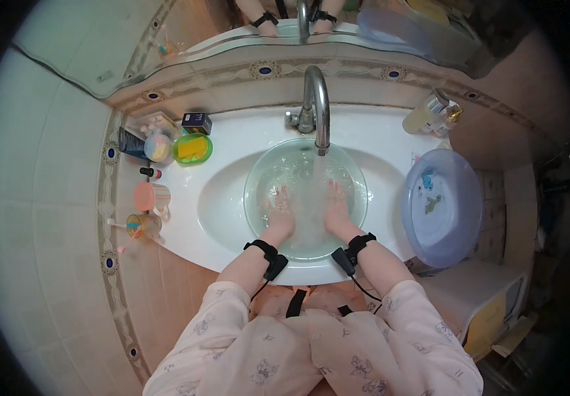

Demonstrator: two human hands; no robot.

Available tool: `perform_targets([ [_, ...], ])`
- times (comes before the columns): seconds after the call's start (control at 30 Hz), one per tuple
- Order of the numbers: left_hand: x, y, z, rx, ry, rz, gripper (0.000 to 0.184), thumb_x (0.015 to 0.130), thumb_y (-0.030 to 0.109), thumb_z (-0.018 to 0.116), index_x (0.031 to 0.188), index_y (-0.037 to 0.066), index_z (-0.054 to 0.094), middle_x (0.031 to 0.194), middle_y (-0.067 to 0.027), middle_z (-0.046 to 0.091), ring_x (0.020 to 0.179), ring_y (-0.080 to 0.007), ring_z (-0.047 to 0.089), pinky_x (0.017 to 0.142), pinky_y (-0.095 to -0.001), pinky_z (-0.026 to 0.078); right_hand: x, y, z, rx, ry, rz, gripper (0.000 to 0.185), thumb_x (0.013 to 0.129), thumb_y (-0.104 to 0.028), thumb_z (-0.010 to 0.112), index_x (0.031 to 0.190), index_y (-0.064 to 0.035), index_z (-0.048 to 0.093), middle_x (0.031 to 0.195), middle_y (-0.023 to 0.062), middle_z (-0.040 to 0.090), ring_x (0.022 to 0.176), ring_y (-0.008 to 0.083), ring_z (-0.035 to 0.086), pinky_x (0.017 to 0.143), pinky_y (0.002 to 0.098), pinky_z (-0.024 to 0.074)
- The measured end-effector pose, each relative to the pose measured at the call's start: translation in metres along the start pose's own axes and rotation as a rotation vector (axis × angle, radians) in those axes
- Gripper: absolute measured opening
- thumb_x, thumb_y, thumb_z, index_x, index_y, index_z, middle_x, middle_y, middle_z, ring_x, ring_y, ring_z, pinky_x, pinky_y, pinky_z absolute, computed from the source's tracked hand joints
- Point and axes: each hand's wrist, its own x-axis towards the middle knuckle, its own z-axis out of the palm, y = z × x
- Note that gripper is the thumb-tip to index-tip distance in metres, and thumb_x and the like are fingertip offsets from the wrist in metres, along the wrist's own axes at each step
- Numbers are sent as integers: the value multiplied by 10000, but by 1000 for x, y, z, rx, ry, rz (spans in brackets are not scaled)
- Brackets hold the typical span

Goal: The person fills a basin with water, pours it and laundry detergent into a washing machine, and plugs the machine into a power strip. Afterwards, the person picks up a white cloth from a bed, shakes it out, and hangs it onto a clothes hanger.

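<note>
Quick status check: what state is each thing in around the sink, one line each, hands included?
Left hand: open, in the water, fingers extended.
Right hand: open, in the water, fingers extended.
Faucet: running.
Clear basin: holding water, set in the sink.
Green dish: uncovered, yellow block inside.
Pink container: lid on.
Small bottle: black cap on.
Blue basin: uncovered.

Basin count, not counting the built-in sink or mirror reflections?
2. A clear basin in the sink under the faucet, with the left hand and right hand in it; a bluish basin at the counter's right side. Others could be out of view.
</note>
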Motion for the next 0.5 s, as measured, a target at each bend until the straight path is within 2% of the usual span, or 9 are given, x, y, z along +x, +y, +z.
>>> perform_targets([
  [0.07,2,9,-32,166,-344,-35,838,701,94,645,1439,165,255,1497,-196,-134,1367,-440,-90,1039,-652,118,-1,-2,-34,-72,-176,28,711,712,-181,637,1354,-27,373,1452,278,172,1357,413,168,1107,440,183],
  [0.1,0,11,-39,167,-337,-35,838,701,94,645,1439,165,255,1497,-196,-134,1367,-440,-90,1039,-652,118,2,1,-41,-76,-169,29,711,712,-181,637,1354,-27,373,1452,278,172,1357,413,168,1107,440,183],
  [0.17,-1,11,-56,-25,-120,-14,608,723,136,646,1307,161,479,1482,-187,171,1361,-394,175,1010,-540,320,16,13,-58,-18,-351,-42,601,729,-205,641,1282,-40,473,1414,267,285,1322,391,282,1059,371,298],
  [0.2,2,7,-70,-22,-110,-18,608,723,136,646,1307,161,479,1482,-187,171,1361,-394,175,1010,-540,320,26,21,-76,-21,-342,-45,601,729,-205,641,1282,-40,473,1414,267,285,1322,391,282,1059,371,298],
  [0.27,11,-3,-108,-247,-454,-52,439,718,193,675,1148,157,591,1258,-132,515,1186,-308,476,897,-410,451,36,39,-119,426,-812,60,613,674,-278,720,1214,-52,539,1372,250,369,1282,377,358,1015,343,362],
  [0.3,6,-4,-129,-247,-457,-54,439,718,193,675,1148,157,591,1258,-132,515,1186,-308,476,897,-410,451,25,41,-138,428,-815,58,613,674,-278,720,1214,-52,539,1372,250,369,1282,377,358,1015,343,362],
  [0.37,-4,-4,-161,-143,-560,11,402,689,241,719,1064,148,608,978,-79,648,942,-254,610,823,-357,474,9,46,-166,432,-702,-26,845,585,-355,794,1304,-75,451,1393,260,327,1280,397,346,1026,381,357],
  [0.4,-6,-4,-160,-146,-562,10,402,689,241,719,1064,148,608,978,-79,648,942,-254,610,823,-357,474,4,44,-164,431,-705,-27,845,585,-355,794,1304,-75,451,1393,260,327,1280,397,346,1026,381,357],
  [0.5,-20,1,-143,-379,-501,-26,623,653,273,762,1222,175,528,1243,-143,525,1170,-295,489,938,-432,418,-15,29,-136,406,-320,-89,1034,543,-412,818,1386,-78,322,1439,259,232,1317,405,275,1061,418,303],
])
